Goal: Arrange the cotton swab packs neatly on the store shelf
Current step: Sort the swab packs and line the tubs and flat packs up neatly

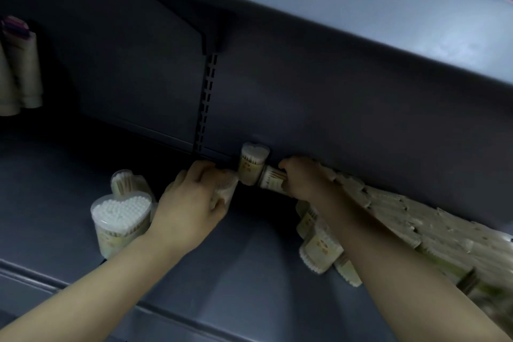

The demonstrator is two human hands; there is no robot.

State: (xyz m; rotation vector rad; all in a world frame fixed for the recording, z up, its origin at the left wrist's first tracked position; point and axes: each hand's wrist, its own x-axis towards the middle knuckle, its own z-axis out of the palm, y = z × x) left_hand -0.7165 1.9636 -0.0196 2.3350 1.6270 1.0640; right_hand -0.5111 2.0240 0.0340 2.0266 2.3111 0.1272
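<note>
**Swab packs spread along the shelf, both hands at the back wall**

On the shelf (249, 258), one heart-shaped swab pack (253, 165) stands upright against the back panel (333, 119), just right of the slotted upright (206, 103). The left hand (191, 197) holds a pack (224, 189) just left of it; the right hand (302, 180) grips a tilted pack (270, 176) touching its right side. Two upright packs (122, 219) stand at the left, near the front. A row of packs (388, 214) runs rightward behind the right forearm, with toppled packs (319, 247) before it. Paper-wrapped rolls (20, 69) stand far left.

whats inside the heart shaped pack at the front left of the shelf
The heart-shaped pack is filled with upright cotton swabs, white tips showing at the top. The left hand covers its right edge.
</note>
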